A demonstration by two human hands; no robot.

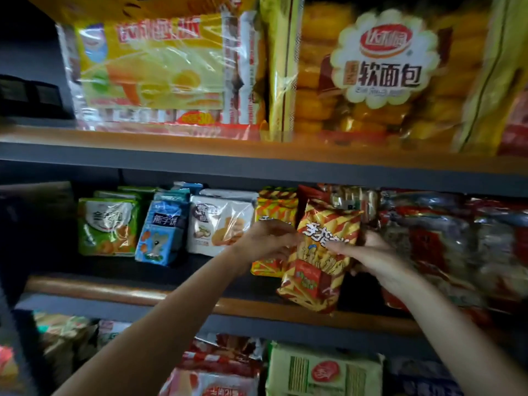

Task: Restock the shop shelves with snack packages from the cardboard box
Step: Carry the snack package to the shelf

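A red-and-yellow striped snack package [320, 261] stands tilted at the front of the middle shelf [114, 290]. My left hand [265, 241] pinches its left edge near the top. My right hand [368, 255] grips its right side, thumb across the front. Just behind it stands another package with the same stripes [274, 212], partly hidden by my left hand. The cardboard box is out of view.
On the middle shelf, left of the striped packs, stand a green pack [107, 227], a blue pack [161, 235] and a white pack [217, 227]; red bags [445, 247] fill the right. Large yellow bread bags [380, 70] sit on the top shelf; more packs [323, 372] lie below.
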